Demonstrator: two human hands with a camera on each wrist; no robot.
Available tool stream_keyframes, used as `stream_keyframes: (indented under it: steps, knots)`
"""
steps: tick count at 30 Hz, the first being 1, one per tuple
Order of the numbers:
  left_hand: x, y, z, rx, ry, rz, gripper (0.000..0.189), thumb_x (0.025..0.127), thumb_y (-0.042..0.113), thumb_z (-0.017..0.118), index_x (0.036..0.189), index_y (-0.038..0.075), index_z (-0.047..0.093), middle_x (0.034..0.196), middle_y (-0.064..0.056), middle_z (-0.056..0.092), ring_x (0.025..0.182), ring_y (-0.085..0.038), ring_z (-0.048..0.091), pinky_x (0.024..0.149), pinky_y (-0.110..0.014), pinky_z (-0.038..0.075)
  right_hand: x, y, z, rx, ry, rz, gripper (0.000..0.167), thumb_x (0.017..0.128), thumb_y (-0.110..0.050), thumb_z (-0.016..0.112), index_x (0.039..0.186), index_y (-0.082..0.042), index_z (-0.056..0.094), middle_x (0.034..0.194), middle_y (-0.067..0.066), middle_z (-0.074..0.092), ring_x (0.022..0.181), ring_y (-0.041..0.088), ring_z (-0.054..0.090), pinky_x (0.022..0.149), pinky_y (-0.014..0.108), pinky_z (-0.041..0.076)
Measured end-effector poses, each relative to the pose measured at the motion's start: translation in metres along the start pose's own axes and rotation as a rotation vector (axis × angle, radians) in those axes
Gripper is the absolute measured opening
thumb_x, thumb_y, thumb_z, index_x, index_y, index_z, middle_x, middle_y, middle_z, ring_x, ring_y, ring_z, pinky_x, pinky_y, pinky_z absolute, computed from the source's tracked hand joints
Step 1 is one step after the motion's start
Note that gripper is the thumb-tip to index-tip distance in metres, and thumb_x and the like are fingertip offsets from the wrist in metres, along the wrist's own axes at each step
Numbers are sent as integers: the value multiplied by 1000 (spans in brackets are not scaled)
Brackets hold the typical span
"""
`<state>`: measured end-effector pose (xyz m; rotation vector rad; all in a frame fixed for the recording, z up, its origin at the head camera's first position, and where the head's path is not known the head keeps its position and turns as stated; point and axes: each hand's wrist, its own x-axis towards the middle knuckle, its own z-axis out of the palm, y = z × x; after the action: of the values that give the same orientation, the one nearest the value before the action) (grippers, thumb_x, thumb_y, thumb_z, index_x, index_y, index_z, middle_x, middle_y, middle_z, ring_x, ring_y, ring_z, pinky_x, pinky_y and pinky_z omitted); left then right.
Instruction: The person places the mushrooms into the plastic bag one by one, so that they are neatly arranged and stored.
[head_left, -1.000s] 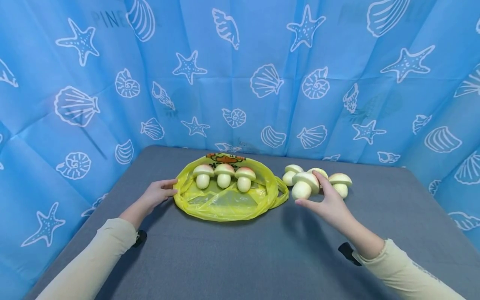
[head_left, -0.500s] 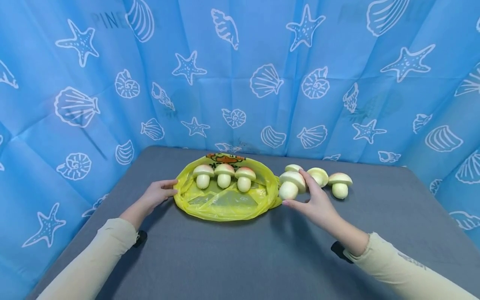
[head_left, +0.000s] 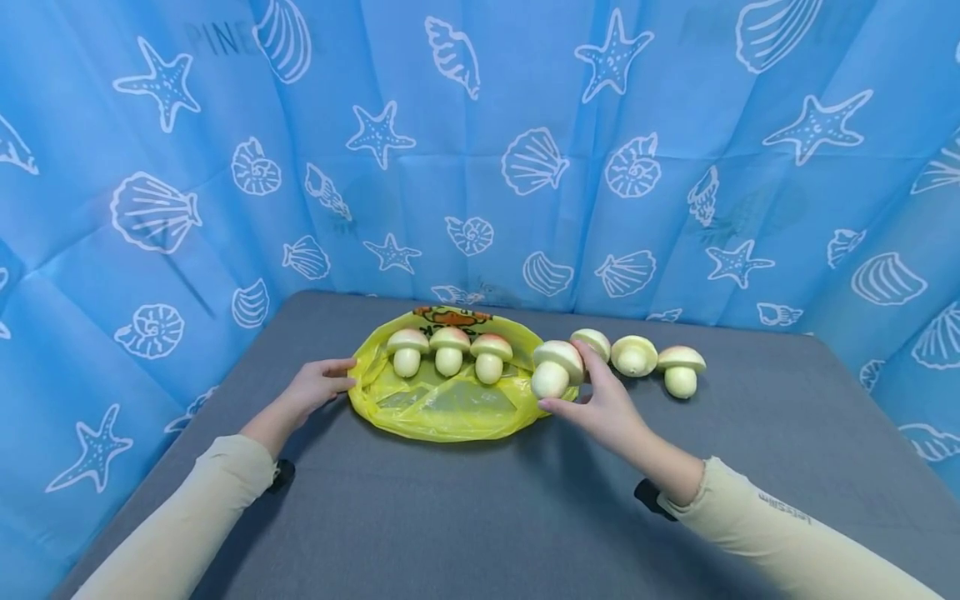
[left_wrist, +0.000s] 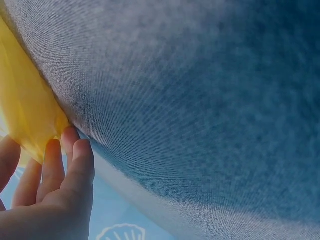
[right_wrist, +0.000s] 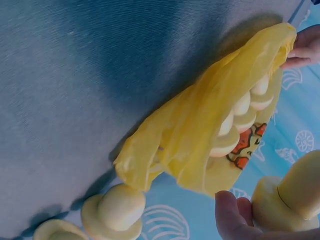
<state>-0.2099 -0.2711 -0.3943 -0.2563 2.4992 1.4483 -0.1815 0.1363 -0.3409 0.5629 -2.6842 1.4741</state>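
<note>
A yellow plastic bag (head_left: 457, 427) lies spread on the table with its mouth wide. Inside it, three toy mushrooms (head_left: 448, 360) stand in a row, pale stems down and reddish caps up. My left hand (head_left: 311, 393) pinches the bag's left rim between thumb and fingers; the left wrist view shows these fingers (left_wrist: 52, 165) against the yellow plastic (left_wrist: 30, 100). At the bag's right rim, my right hand (head_left: 609, 410) grips another toy mushroom (head_left: 555, 371) by its cap, raised above the table, stem toward the lower left.
To the right of the bag are three more mushrooms: a partly hidden one (head_left: 594, 340) behind my right hand, one tipped with its stem toward me (head_left: 633, 357), and an upright one (head_left: 681, 371). A grey cloth (head_left: 465, 517) covers the table. Behind hangs a blue shell-print curtain (head_left: 480, 192).
My right hand has carried its mushroom leftward, from beside the other loose mushrooms to the bag's right rim. The left hand has stayed at the left rim.
</note>
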Motion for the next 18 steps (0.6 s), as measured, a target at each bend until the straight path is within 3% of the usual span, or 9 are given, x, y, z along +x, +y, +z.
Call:
stream_keyframes:
  steps: [12, 18]
  knots:
    - [0, 1, 0, 8, 9, -17, 53, 100, 14, 53, 147, -4, 36, 148, -28, 35, 134, -41, 36, 104, -52, 38, 12, -11, 21, 53, -53, 20, 89, 83, -16, 78, 151, 2, 24, 143, 24, 42, 115, 34, 51, 78, 39, 48]
    - [0, 0, -1, 7, 4, 4, 52, 101, 13, 52, 147, -4, 36, 148, -28, 36, 134, -41, 37, 104, -52, 38, 18, -17, 33, 69, -59, 21, 90, 83, -15, 78, 152, 2, 22, 150, 22, 34, 128, 37, 42, 98, 54, 41]
